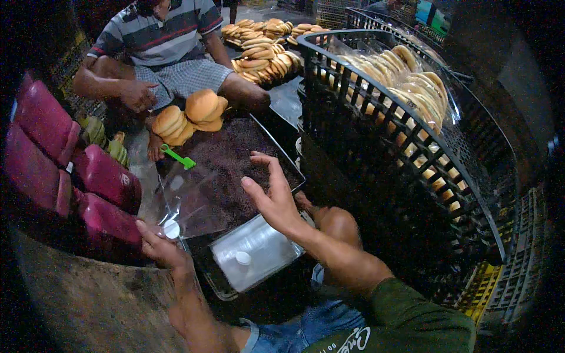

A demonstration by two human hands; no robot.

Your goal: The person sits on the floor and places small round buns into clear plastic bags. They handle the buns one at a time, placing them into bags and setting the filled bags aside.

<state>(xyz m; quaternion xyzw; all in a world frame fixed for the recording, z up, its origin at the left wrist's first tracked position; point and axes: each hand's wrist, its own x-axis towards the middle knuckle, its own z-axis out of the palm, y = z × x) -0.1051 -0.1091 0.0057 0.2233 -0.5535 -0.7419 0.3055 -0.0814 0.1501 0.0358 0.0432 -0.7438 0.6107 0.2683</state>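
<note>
My left hand [160,242] pinches the edge of a clear plastic bag [203,203], which has a white round mark near my fingers. The bag spreads over a dark speckled surface [235,141]. My right hand [273,197] is raised above that surface, thumb and fingers apart, with nothing in it. Below it lies a stack of clear plastic bags [259,259] in a dark tray [220,288]. Golden round buns [206,107] sit in small stacks at the surface's far side. A bright green plastic tool [178,157] lies nearer, beside the bag.
A co-worker [159,47] sits opposite, one hand [138,96] over the lap. A tall black crate [365,88] on the right holds bagged flat buns [406,82]. Several maroon padded objects [109,176] stand at left. Heaps of buns [259,56] lie behind.
</note>
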